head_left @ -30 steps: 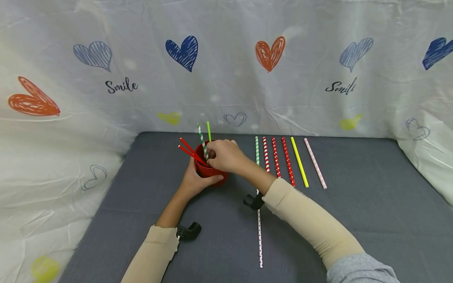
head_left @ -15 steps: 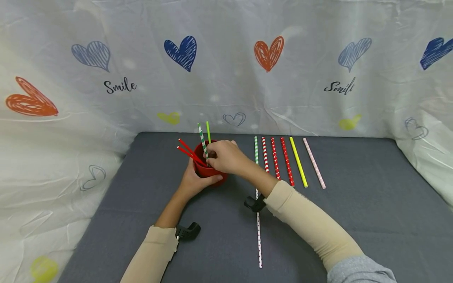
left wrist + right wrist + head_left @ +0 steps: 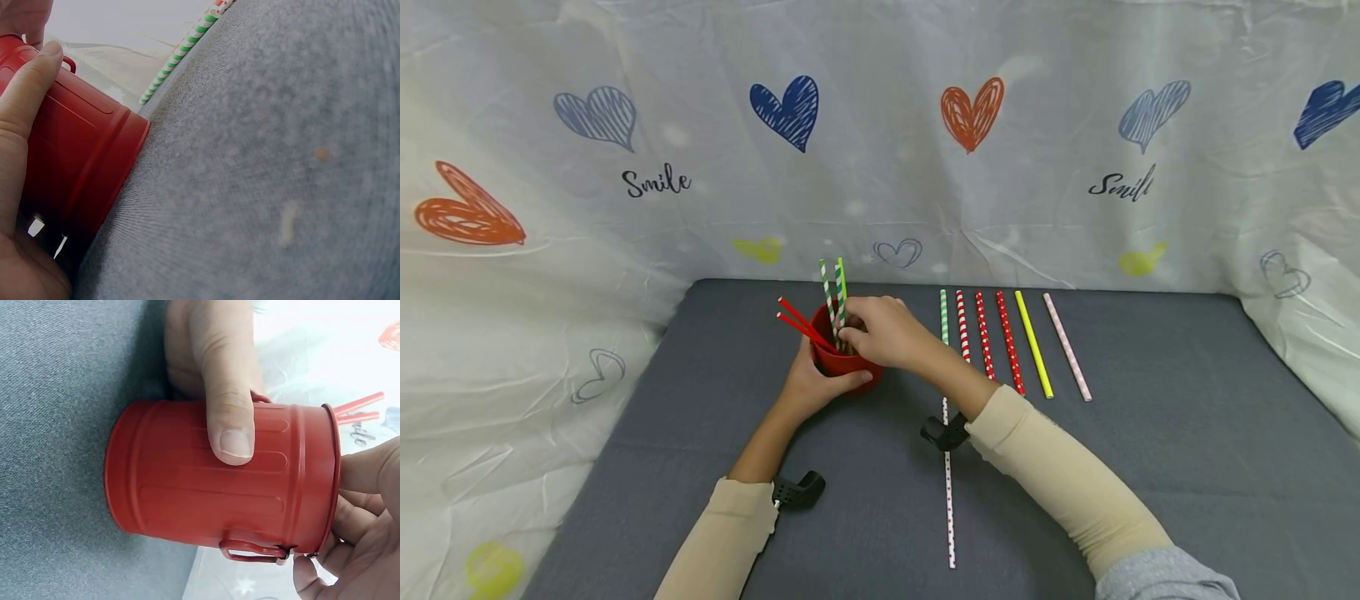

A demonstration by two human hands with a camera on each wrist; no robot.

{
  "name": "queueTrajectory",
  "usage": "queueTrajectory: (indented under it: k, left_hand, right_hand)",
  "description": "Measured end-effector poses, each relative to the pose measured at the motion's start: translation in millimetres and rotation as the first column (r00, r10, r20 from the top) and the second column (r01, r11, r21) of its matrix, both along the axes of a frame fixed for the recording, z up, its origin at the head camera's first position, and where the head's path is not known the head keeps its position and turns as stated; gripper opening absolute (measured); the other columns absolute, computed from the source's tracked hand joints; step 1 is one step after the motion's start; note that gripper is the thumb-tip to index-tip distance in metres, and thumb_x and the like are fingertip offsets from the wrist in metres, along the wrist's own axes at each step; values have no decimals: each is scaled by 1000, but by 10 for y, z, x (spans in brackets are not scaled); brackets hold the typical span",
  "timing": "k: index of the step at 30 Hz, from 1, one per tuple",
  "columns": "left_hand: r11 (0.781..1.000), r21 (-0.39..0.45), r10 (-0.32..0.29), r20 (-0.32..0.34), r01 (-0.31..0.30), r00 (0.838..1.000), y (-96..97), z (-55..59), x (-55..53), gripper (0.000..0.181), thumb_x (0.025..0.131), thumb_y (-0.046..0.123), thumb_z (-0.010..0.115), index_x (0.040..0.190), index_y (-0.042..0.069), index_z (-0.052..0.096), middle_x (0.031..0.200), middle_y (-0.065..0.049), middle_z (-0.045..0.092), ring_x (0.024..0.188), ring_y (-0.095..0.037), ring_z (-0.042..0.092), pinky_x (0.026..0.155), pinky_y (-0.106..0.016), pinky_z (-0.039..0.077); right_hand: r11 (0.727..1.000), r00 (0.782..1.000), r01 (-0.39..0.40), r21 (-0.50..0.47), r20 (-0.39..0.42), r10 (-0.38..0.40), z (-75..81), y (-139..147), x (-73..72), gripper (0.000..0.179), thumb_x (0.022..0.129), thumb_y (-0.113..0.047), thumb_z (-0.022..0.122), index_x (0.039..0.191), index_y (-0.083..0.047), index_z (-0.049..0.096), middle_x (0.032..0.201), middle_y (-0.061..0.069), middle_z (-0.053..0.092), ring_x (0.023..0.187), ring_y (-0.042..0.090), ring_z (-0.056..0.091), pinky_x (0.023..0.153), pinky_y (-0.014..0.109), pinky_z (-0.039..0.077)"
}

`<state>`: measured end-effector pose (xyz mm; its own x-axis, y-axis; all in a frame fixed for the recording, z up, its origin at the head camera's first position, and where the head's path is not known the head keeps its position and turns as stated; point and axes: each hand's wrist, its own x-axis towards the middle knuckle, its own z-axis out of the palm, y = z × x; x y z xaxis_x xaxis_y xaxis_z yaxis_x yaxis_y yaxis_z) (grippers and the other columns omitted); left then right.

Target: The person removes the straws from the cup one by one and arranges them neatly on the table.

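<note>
My left hand [image 3: 816, 387] grips a small red metal bucket [image 3: 830, 364] with side handles. Its thumb lies along the ribbed wall in the right wrist view. At the bucket's mouth, my right hand [image 3: 883, 333] pinches a dark green-and-white striped straw [image 3: 839, 292] standing in it. Another striped straw [image 3: 827, 287] of the same kind leans just to the left, and a lime green straw [image 3: 843, 271] rises behind. Two plain red straws [image 3: 797, 312] slant out over the left rim. Some of my right fingers [image 3: 369, 519] are curled by the rim in the right wrist view.
Right of the bucket lie a light green-striped straw [image 3: 944, 317], a red-striped one [image 3: 962, 321], two red dotted ones [image 3: 1010, 342], a yellow one [image 3: 1033, 342] and a pink one [image 3: 1067, 346]. A white dotted straw [image 3: 950, 508] lies nearer. A printed curtain [image 3: 880, 167] hangs behind.
A second dark green-striped straw now shows at my right fingertips, beside the first, partly over the lime one. My left hand stays on the bucket.
</note>
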<state>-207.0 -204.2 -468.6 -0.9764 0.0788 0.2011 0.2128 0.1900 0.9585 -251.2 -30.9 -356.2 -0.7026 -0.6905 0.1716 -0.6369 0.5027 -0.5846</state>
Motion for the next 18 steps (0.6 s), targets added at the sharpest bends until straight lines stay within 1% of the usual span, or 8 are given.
queueTrajectory:
  k: [3, 5, 6, 10, 12, 16, 18]
  left_hand:
    - [1000, 3, 0, -6, 0, 1000, 2, 5, 2, 95, 79, 14, 86, 153, 15, 27, 145, -4, 46, 126, -22, 49, 102, -44, 44]
    - [1000, -1, -4, -18, 4, 1000, 16, 74, 41, 92, 80, 15, 86, 152, 12, 29, 143, -6, 47, 125, -24, 50, 101, -43, 45]
    - [1000, 3, -5, -15, 5, 1000, 14, 63, 35, 92, 79, 13, 86, 152, 12, 29, 144, -6, 47, 125, -23, 50, 102, -44, 45]
    - [1000, -14, -4, -11, 3, 1000, 54, 256, 132, 89, 80, 9, 84, 150, 4, 30, 143, -12, 47, 124, -27, 50, 101, -45, 46]
    - [1000, -23, 2, -4, -3, 1000, 62, 288, 145, 88, 80, 6, 83, 150, 4, 30, 143, -12, 46, 124, -26, 50, 101, -46, 45]
    - [1000, -19, 4, 3, -4, 1000, 63, 299, 148, 89, 80, 6, 83, 150, 4, 29, 143, -11, 46, 124, -24, 50, 101, -45, 45]
    - [1000, -9, 3, -2, -3, 1000, 44, 215, 107, 91, 79, 6, 84, 151, 7, 29, 143, -10, 46, 124, -24, 50, 102, -46, 44]
  right_hand:
    - [1000, 1000, -7, -3, -7, 7, 11, 16, 12, 5, 98, -13, 66, 94, -10, 64, 83, -3, 69, 72, 10, 61, 76, 36, 44]
    - [1000, 1000, -10, -4, -22, 10, 18, 29, 23, 6, 98, -13, 65, 95, -10, 62, 80, -2, 66, 69, 11, 59, 72, 36, 44]
    - [1000, 999, -9, -3, -33, 9, 24, 34, 28, 6, 99, -13, 65, 95, -10, 61, 78, -2, 64, 67, 11, 58, 70, 35, 43]
    - [1000, 998, -10, -6, -59, 10, 43, 51, 37, 6, 100, -13, 62, 98, -9, 59, 75, -2, 60, 64, 13, 56, 66, 35, 42]
    - [1000, 997, -5, -4, -71, 5, 54, 59, 44, 6, 101, -13, 61, 99, -8, 58, 74, -2, 60, 65, 13, 57, 67, 36, 41]
    - [1000, 996, 10, -3, -92, -10, 81, 71, 63, 7, 101, -13, 61, 100, -8, 56, 73, -2, 59, 67, 14, 58, 68, 37, 41]
    - [1000, 996, 7, -16, -93, -8, 97, 76, 75, 7, 101, -12, 61, 100, -7, 56, 74, -1, 58, 66, 15, 57, 66, 36, 43]
